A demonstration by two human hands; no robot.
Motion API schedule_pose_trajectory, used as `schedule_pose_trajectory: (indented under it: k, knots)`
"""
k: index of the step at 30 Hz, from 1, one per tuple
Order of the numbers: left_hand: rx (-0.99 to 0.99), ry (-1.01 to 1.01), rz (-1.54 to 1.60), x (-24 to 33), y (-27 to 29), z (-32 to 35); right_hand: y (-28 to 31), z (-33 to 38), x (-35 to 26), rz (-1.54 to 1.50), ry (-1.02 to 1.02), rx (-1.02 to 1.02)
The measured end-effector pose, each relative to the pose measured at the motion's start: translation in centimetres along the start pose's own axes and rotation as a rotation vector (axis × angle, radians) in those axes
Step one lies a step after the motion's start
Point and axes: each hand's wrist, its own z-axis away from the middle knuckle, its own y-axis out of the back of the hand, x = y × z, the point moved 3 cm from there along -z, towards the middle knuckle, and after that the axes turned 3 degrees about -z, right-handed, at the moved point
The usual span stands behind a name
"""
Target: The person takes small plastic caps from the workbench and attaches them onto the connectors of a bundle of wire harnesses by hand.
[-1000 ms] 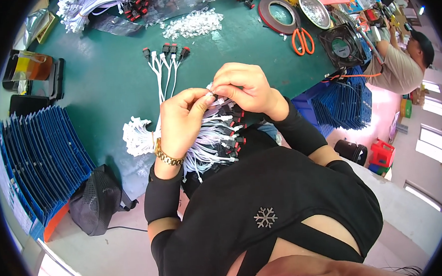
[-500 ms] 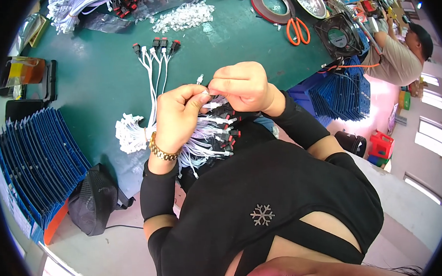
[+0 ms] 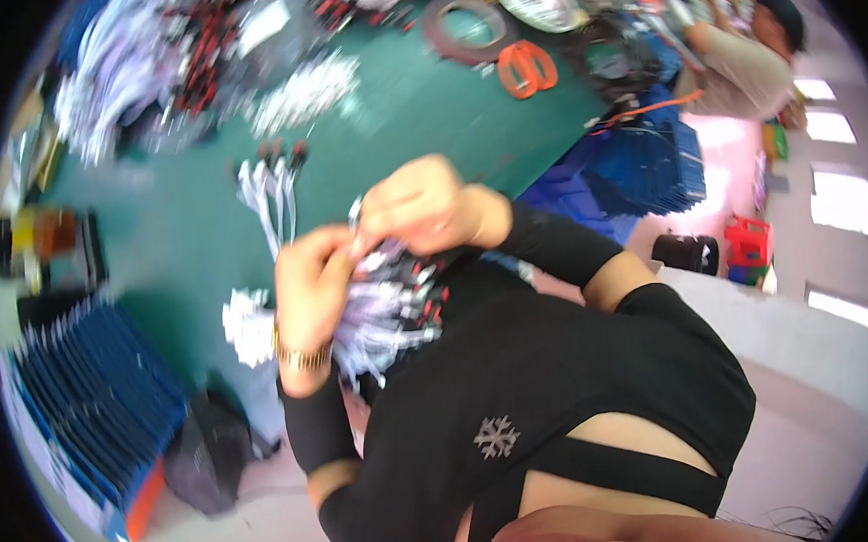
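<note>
My left hand, with a gold watch at the wrist, pinches something small whose shape is smeared by motion. Against its fingertips, the closed fingers of my right hand press together. A small pale connector shows just beyond the meeting fingertips; which hand has it, I cannot tell. Under and beside both hands lies a bundle of white cables with black-and-red plugs, reaching to my lap. Its bunched white end is left of my left wrist. Several cables with white and dark red ends stretch out beyond the left hand.
A heap of small clear pieces and more cable bundles lie at the far side. Orange-handled scissors, a tape roll and a fan are far right. Blue racks stand left; a person sits far right.
The view has shifted and blurred, showing more of the table's far side. Both hands stay pinched together over the cable bundle, appearing lower and further left in the picture.
</note>
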Motion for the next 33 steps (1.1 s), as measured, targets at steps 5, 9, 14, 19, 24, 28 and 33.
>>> schedule_pose_trajectory:
  k: [5, 9, 14, 19, 24, 28, 33]
  knots:
    - [0.110, 0.057, 0.213, -0.3, -0.6, -0.5, 0.4, 0.7, 1.2, -0.119, -0.057, 0.128]
    - [0.038, 0.009, 0.338, -1.3, -0.5, 0.1, 0.3, 0.3, 0.7, -0.255, -0.102, 0.111]
    - [0.014, 0.021, 0.380, -1.4, -1.2, 0.0, 0.7, 0.7, 0.8, -0.308, -0.086, 0.032]
    - [-0.006, 0.007, 0.429, -0.9, -1.0, 0.0, 1.0, 0.7, 0.7, -0.293, -0.109, 0.022]
    - [0.081, -0.057, 0.315, -0.8, -1.3, 0.1, 1.1, 0.8, 0.2, -0.197, -0.066, 0.065]
    - [0.187, -0.128, 0.180, -1.2, -1.4, 0.1, 1.2, 1.0, 0.1, -0.204, -0.065, 0.060]
    - [0.252, -0.197, 0.019, -0.8, -2.1, 0.3, 1.2, 0.9, -0.3, -0.190, -0.124, 0.083]
